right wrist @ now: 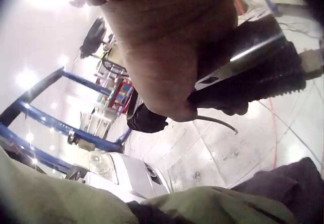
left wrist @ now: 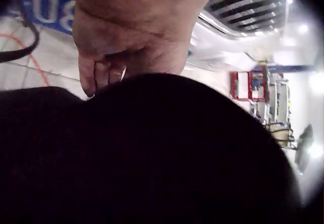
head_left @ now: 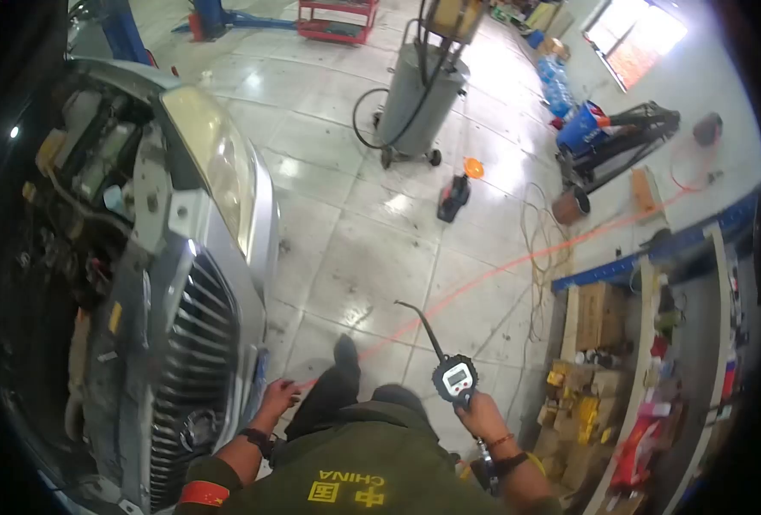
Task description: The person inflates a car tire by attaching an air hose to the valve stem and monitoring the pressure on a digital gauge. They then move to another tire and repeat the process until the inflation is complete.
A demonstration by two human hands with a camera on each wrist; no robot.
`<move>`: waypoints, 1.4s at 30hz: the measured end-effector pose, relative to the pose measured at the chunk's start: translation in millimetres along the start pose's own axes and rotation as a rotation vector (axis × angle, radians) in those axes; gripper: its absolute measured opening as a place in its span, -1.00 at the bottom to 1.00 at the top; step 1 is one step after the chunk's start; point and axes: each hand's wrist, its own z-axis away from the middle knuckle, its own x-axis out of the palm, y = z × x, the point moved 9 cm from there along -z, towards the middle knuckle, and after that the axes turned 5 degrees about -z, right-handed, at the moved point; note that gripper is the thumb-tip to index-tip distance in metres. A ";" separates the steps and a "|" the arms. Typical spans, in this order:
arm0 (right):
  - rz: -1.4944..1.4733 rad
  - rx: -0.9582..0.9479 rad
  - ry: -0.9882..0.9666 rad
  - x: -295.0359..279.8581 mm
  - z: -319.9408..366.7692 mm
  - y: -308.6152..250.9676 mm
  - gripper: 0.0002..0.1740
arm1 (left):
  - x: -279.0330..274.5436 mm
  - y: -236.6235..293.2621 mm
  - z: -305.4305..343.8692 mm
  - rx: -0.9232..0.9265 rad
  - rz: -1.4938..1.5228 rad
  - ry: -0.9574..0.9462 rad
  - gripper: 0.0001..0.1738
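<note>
My right hand [head_left: 481, 417] grips a digital tire inflator [head_left: 456, 378], a black ribbed gauge with a small screen and a thin bent black tube pointing forward. In the right wrist view, the palm [right wrist: 157, 57] wraps the inflator's black handle and metal lever [right wrist: 243, 57]. Down by the car's front bumper, my left hand [head_left: 278, 399] hangs with loosely bent fingers and holds nothing. The left wrist view shows that hand [left wrist: 136, 37] close to the blue number plate [left wrist: 48, 6], with a dark sleeve covering much of the picture.
A silver car [head_left: 256, 197] with its engine bay exposed stands at left. An orange-red hose [head_left: 501, 268] crosses the tiled floor. Ahead are a wheeled grey tank [head_left: 419, 99] and a black container [head_left: 454, 199]. Shelves with boxes [head_left: 599, 318] line the right side.
</note>
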 end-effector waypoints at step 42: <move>-0.089 -0.457 -0.392 -110.6 -1219.8 -861.8 -0.79 | -555.9 955.6 -615.7 0.326 0.279 0.481 -0.58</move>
